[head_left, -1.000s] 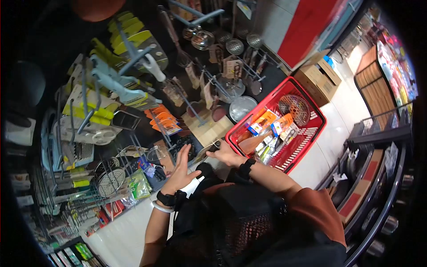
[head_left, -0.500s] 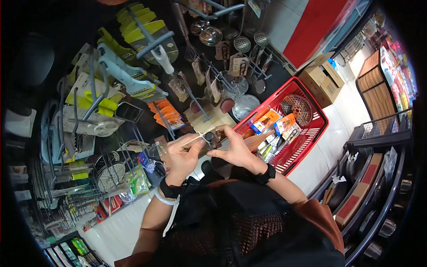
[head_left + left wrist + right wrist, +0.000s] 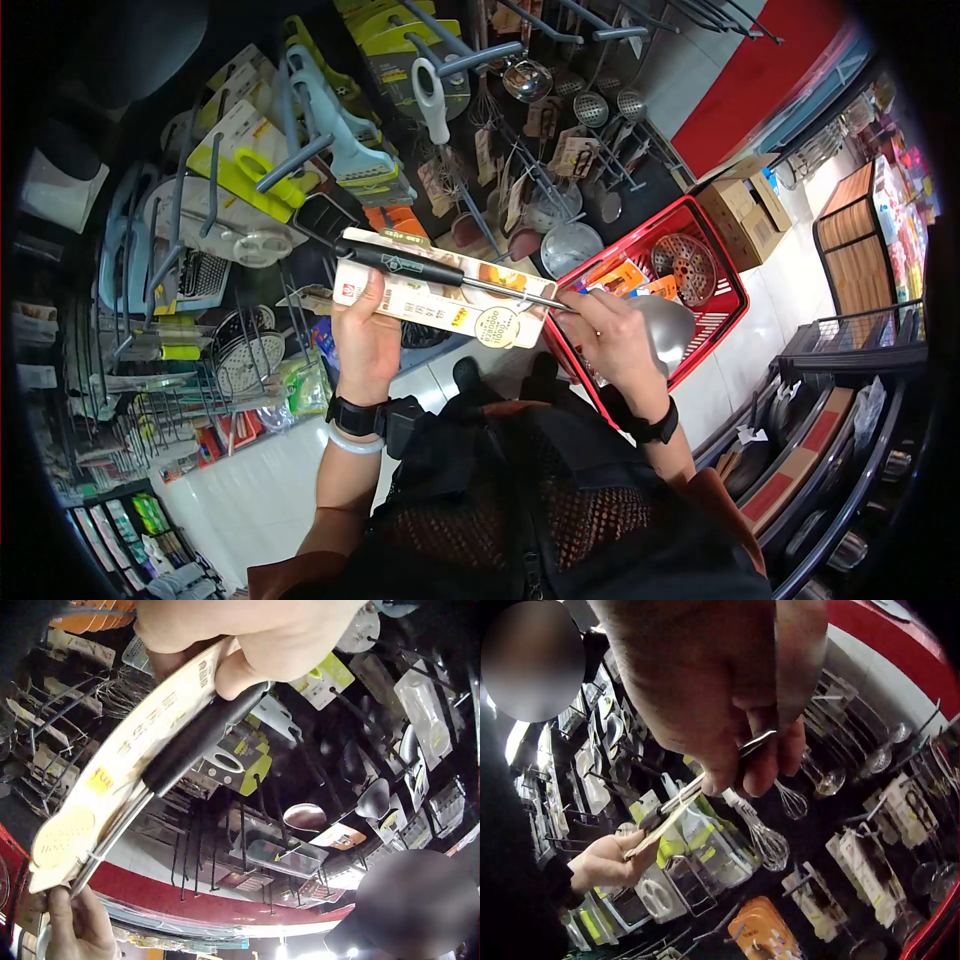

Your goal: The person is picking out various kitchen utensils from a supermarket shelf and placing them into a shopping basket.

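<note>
A steel cooking utensil with a black handle and a broad, rounded metal head lies across the front of me, tied to a printed cardboard card. My left hand grips the handle end together with the card, thumb in front and fingers hidden behind. Near the head, my right hand pinches the metal shaft. In the left wrist view the handle slants down from the left thumb. The right wrist view shows the right fingers curled round the shaft.
A red shopping basket sits below the right hand, with a perforated metal disc and orange packs inside. A cardboard box stands behind it. Racks of hanging utensils rise ahead and left; a pan shelf stands right.
My left hand, open and apart a second ago, has come to the handle and grips it. The utensil, then mostly hidden, is now turned sideways with its card facing me; my right hand has moved right.
</note>
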Available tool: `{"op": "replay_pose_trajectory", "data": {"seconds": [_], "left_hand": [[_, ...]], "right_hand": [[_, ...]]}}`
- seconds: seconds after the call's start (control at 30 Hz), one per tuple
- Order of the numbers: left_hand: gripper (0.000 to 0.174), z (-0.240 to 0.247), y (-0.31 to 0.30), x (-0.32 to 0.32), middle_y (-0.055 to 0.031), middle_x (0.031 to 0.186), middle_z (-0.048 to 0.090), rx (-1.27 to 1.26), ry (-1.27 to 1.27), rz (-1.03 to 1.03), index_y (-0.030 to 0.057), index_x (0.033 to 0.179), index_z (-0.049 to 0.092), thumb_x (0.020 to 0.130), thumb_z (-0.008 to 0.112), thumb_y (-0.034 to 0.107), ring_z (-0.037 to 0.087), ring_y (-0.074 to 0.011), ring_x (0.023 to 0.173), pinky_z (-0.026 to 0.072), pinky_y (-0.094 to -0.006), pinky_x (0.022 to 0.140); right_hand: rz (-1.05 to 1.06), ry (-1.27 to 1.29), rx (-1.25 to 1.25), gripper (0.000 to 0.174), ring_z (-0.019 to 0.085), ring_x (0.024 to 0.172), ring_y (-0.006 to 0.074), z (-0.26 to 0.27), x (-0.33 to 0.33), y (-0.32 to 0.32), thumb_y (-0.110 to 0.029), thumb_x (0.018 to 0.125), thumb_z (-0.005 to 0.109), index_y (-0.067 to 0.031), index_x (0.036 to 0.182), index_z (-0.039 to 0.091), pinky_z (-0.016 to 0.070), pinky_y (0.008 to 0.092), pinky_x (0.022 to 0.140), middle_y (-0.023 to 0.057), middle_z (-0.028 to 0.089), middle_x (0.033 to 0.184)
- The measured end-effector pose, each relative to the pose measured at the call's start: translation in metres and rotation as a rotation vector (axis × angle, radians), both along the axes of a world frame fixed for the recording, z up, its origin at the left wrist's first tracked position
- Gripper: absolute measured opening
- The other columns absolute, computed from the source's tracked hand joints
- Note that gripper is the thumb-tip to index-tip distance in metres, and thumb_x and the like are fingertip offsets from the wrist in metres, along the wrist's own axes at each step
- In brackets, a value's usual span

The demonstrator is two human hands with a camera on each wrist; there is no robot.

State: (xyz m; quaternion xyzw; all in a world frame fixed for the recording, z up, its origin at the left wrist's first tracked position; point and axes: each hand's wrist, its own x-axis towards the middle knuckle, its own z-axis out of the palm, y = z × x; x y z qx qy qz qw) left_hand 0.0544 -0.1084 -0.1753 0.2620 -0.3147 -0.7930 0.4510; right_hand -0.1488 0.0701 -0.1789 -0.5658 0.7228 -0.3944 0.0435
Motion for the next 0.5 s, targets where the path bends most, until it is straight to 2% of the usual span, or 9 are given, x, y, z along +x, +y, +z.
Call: {"op": "replay_pose_trajectory", "data": {"seconds": [0.07, 0.2, 0.33, 0.43, 0.5], "left_hand": [[0.032, 0.002, 0.001, 0.007, -0.0115, 0.116, 0.057, 0.037, -0.014, -0.007, 0.0026, 0.121, 0.047, 0.089, 0.051, 0.003, 0.056, -0.0217, 0.107, 0.0452, -0.0366, 0.093], [0.036, 0.008, 0.005, 0.021, -0.0113, 0.112, 0.058, -0.025, -0.094, -0.022, 0.003, 0.122, 0.044, 0.087, 0.051, -0.002, 0.057, -0.0204, 0.104, 0.0472, -0.0338, 0.09], [0.048, 0.016, 0.011, 0.025, -0.0103, 0.112, 0.057, -0.129, -0.157, -0.042, 0.003, 0.128, 0.04, 0.083, 0.054, -0.007, 0.057, -0.0175, 0.101, 0.0462, -0.0313, 0.09], [0.057, 0.023, 0.015, 0.027, -0.0097, 0.113, 0.055, -0.236, -0.211, -0.054, 0.0038, 0.135, 0.034, 0.083, 0.053, -0.009, 0.056, -0.0157, 0.101, 0.045, -0.0294, 0.09], [0.057, 0.019, 0.013, 0.031, -0.0102, 0.115, 0.054, -0.265, -0.211, -0.074, 0.0024, 0.134, 0.035, 0.082, 0.053, -0.009, 0.055, -0.0157, 0.103, 0.0447, -0.029, 0.091]], "right_hand": [[0.006, 0.093, 0.06, 0.022, 0.059, 0.065, 0.0279, 0.008, -0.004, 0.006, -0.009, 0.072, 0.068, -0.0068, 0.093, 0.062, 0.0468, 0.0372, 0.055, 0.0088, 0.057, 0.071], [0.017, 0.097, 0.084, 0.024, 0.058, 0.064, 0.0282, 0.011, -0.006, 0.014, -0.01, 0.071, 0.068, -0.0073, 0.094, 0.062, 0.0466, 0.0376, 0.054, 0.009, 0.056, 0.068], [0.052, 0.175, 0.086, 0.026, 0.055, 0.059, 0.0274, 0.006, -0.008, 0.019, -0.007, 0.068, 0.067, -0.0067, 0.093, 0.063, 0.0431, 0.0373, 0.054, 0.0086, 0.055, 0.066], [0.04, 0.202, 0.035, 0.027, 0.052, 0.057, 0.0251, 0.007, -0.008, 0.018, -0.005, 0.066, 0.066, -0.0073, 0.093, 0.064, 0.0411, 0.0359, 0.055, 0.007, 0.053, 0.063], [0.007, 0.227, -0.014, 0.024, 0.051, 0.058, 0.0233, 0.012, -0.006, 0.015, -0.006, 0.066, 0.067, -0.0077, 0.089, 0.065, 0.0411, 0.0349, 0.058, 0.0053, 0.052, 0.062]]}}
